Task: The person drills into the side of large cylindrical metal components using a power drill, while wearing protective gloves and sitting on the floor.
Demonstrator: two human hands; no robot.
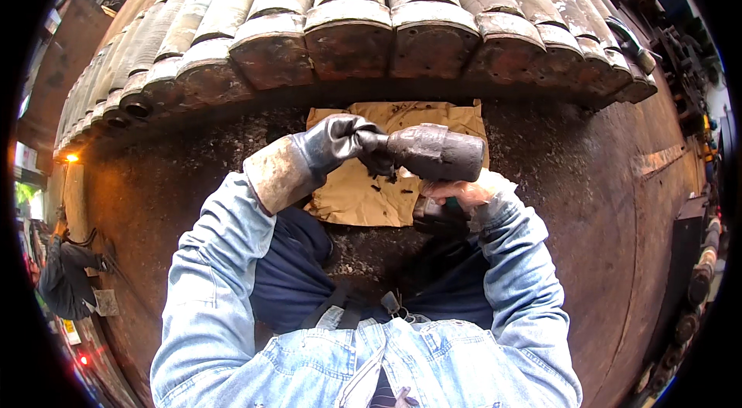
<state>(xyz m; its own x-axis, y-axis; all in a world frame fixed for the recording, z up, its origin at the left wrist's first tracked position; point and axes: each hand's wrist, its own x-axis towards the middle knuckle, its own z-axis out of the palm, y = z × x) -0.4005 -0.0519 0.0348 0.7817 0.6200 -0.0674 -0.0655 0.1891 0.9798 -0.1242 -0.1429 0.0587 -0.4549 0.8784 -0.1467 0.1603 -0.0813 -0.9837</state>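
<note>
A dark, grimy cordless impact wrench (pixel 440 153) lies sideways in front of me, its nose toward the left. My right hand (pixel 464 192) is closed round its grip, below the thick body; part of the fingers is hidden behind the tool. A dark block, apparently the battery end (pixel 439 216), shows under that hand. My left hand (pixel 344 141), in a black glove with a worn tan cuff, is closed at the nose end. Whatever small part sits inside those fingers is hidden. Beneath both hands lies a creased brown paper sheet (pixel 359 203) with dark crumbs on it.
A row of heavy, round-topped metal pieces (pixel 348 45) stretches across the far side. Dirty brown floor (pixel 572 253) surrounds my knees. Another person (pixel 69 277) crouches at the far left near a bright orange glow (pixel 73 158). Dark round parts (pixel 699 284) line the right edge.
</note>
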